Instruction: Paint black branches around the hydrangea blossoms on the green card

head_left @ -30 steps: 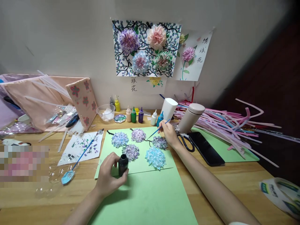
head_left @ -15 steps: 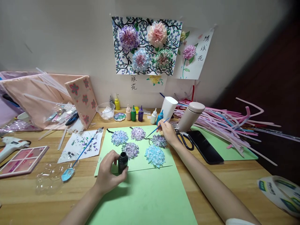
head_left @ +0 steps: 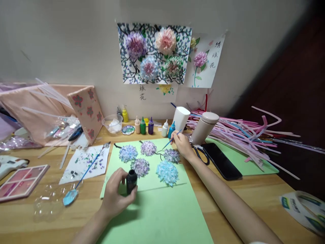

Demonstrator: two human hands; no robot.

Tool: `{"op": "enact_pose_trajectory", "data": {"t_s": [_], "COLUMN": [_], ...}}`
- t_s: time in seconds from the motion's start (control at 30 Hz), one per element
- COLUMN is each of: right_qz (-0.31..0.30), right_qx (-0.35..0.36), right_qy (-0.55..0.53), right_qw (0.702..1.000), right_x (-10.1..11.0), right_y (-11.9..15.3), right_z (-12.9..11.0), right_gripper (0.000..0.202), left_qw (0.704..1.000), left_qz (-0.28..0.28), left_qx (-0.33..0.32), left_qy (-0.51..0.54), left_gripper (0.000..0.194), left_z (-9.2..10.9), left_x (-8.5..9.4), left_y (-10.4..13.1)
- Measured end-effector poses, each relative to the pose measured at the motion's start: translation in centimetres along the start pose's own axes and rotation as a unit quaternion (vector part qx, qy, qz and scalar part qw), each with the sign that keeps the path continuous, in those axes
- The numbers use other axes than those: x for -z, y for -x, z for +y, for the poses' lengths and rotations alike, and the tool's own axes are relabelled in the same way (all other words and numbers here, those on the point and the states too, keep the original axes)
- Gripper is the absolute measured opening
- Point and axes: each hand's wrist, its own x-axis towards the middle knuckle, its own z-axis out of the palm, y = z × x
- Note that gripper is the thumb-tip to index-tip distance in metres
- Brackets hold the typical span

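My left hand is wrapped round a small black paint bottle with its mouth uncapped, held upright over the green paper. Between the fingers of my right hand is a thin blue paintbrush, its tip near dark painted lines among the flowers. Several fluffy flowers lie on the upper sheet: a blue-violet flower, a pale purple flower, a purple-grey flower, a dark purple flower and a light blue flower.
Paint bottles line the wall side, beside a white container and a beige tumbler. Scissors and a black phone lie right, below pipe cleaners. Another brush rests on stained paper at left.
The brush tip has moved slightly up and right, and the dark line near it looks different. The left hand still holds the bottle; the whole view has shifted a little.
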Motion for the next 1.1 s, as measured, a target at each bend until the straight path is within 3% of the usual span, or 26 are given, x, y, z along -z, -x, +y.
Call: {"op": "enact_pose_trajectory", "data": {"t_s": [0.4, 0.7, 0.8, 0.9, 1.0, 1.1], "right_qz": [0.009, 0.012, 0.041, 0.092, 0.057, -0.018], "right_qx": [0.004, 0.051, 0.076, 0.121, 0.157, 0.205], "right_qy": [0.042, 0.077, 0.046, -0.144, -0.256, -0.271], "right_qw": [0.999, 0.996, 0.995, 0.978, 0.952, 0.94], "right_x": [0.7, 1.4, 1.8, 2.1, 2.4, 2.5], "right_y": [-0.4, -0.5, 0.1, 1.5, 3.4, 5.2], "right_z": [0.4, -0.3, -2.2, -5.4, -8.6, -10.4], "right_gripper": [0.028, 0.026, 0.026, 0.027, 0.031, 0.033], "left_qw": [1.0, 1.0, 0.999, 0.997, 0.995, 0.993], "left_qz": [-0.019, -0.008, 0.012, 0.041, 0.067, 0.088], "left_qx": [-0.019, -0.015, -0.009, -0.008, 0.001, 0.017], "left_qy": [-0.016, -0.022, -0.035, -0.059, -0.075, -0.078], "left_gripper": [0.022, 0.021, 0.023, 0.026, 0.029, 0.029], "left_z": [0.0, 0.1, 0.1, 0.1, 0.0, -0.1], "left_x": [-0.1, 0.0, 0.0, 0.0, 0.1, 0.1], "left_y": [-0.1, -0.1, -0.3, -0.3, -0.3, -0.2]}}
